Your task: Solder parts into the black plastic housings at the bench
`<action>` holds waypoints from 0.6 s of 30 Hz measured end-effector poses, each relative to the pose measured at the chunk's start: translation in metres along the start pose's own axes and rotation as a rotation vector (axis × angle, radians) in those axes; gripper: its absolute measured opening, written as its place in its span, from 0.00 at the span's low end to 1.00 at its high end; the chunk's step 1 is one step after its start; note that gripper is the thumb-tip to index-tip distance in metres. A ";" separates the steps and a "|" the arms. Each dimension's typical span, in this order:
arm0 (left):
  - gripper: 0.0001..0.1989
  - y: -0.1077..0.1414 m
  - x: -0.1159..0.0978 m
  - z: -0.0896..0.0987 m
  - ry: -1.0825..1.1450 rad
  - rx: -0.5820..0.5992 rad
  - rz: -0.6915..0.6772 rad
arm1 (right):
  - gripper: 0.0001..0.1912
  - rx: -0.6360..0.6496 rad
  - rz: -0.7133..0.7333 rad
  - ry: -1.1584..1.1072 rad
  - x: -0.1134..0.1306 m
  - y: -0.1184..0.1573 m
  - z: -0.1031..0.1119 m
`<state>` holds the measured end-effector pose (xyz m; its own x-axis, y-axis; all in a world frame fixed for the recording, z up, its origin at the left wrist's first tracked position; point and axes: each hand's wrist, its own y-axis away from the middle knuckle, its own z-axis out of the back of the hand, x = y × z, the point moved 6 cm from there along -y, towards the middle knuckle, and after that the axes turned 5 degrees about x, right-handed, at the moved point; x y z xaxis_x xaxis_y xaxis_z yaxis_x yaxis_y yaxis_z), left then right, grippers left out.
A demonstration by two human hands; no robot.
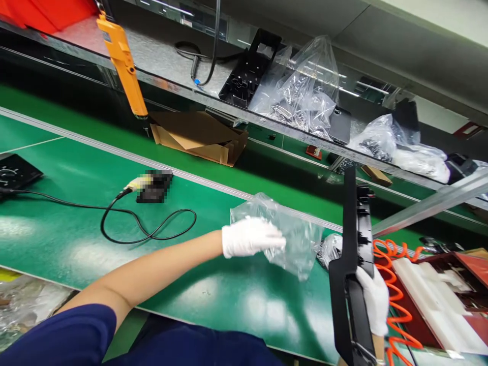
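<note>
My left hand (253, 237), in a white glove, reaches out over the green bench with its fingers stretched and nearly flat. It is against a crumpled clear plastic bag (299, 239), which spreads out behind and to the right of the fingers; no grip on it shows. At the right, my right hand (375, 300), gloved too, is closed around the side of a long black plastic housing (345, 274). The housing is held upright, clear of the bench top, with ribs and clips along its inner side. Part of the right fingers is hidden behind it.
An orange electric screwdriver (124, 66) hangs at the upper left. Bagged small parts (305, 104) and a black tray-like part (249, 68) lie on the shelf. A black cable (148, 236) loops over the bench (244, 295). A coiled orange hose (396, 295) runs beside the right hand.
</note>
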<state>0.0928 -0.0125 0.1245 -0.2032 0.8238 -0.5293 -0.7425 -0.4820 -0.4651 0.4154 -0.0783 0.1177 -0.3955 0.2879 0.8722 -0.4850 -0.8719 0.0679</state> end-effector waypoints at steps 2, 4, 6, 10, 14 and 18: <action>0.11 0.014 -0.009 -0.057 -0.112 0.219 -0.162 | 0.56 0.012 -0.019 -0.024 -0.006 0.001 0.006; 0.10 0.031 -0.016 -0.103 -0.187 0.333 -0.251 | 0.54 0.102 -0.036 -0.015 -0.008 0.004 0.002; 0.10 0.046 -0.024 -0.132 -0.225 0.379 -0.281 | 0.50 0.251 -0.049 0.029 -0.006 0.007 -0.014; 0.13 0.065 -0.050 -0.139 -0.151 0.410 -0.357 | 0.48 0.582 -0.054 0.092 -0.006 0.016 -0.070; 0.05 0.079 -0.059 -0.104 -0.027 0.408 -0.325 | 0.49 0.790 -0.044 0.117 -0.017 0.022 -0.121; 0.14 0.091 -0.018 -0.061 -0.006 0.229 0.068 | 0.45 0.905 -0.032 0.162 -0.030 0.023 -0.153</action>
<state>0.0677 -0.0893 0.0485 -0.2613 0.7938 -0.5492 -0.8522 -0.4569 -0.2550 0.2964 -0.0465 0.0191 -0.5302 0.3093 0.7894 0.2709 -0.8205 0.5034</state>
